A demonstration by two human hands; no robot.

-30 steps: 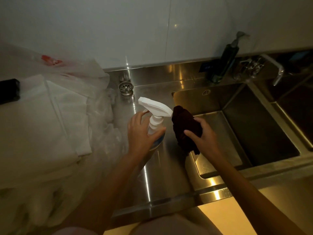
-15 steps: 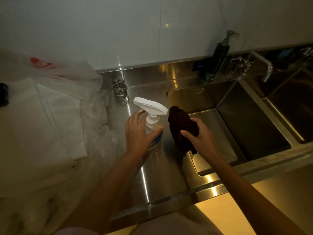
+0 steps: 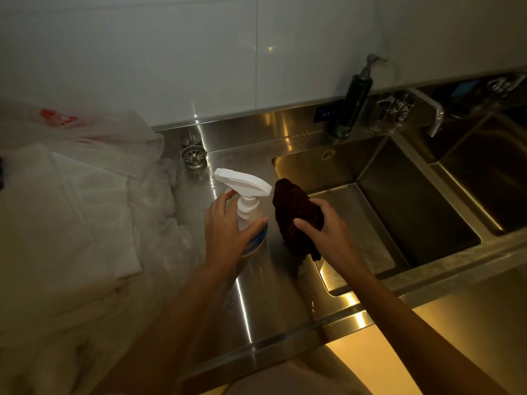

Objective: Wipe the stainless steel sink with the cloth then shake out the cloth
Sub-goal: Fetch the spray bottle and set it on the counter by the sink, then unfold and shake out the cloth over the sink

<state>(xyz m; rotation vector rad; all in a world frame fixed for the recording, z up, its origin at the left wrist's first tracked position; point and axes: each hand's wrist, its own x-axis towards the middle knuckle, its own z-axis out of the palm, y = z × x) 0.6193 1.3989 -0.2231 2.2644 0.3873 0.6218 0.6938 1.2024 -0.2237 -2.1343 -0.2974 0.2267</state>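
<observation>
Hands at the steel sink (image 3: 422, 195), one on a spray bottle (image 3: 247, 206), one on the cloth (image 3: 296, 218).
Left hand (image 3: 228, 232) wraps the bottle; right hand (image 3: 328, 229) clutches the dark cloth just right of it, over the basin's edge. Blue label (image 3: 326, 113) behind is unreadable.

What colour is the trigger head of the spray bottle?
White, seen in the head view: the spray bottle's trigger head is plain white.
</observation>
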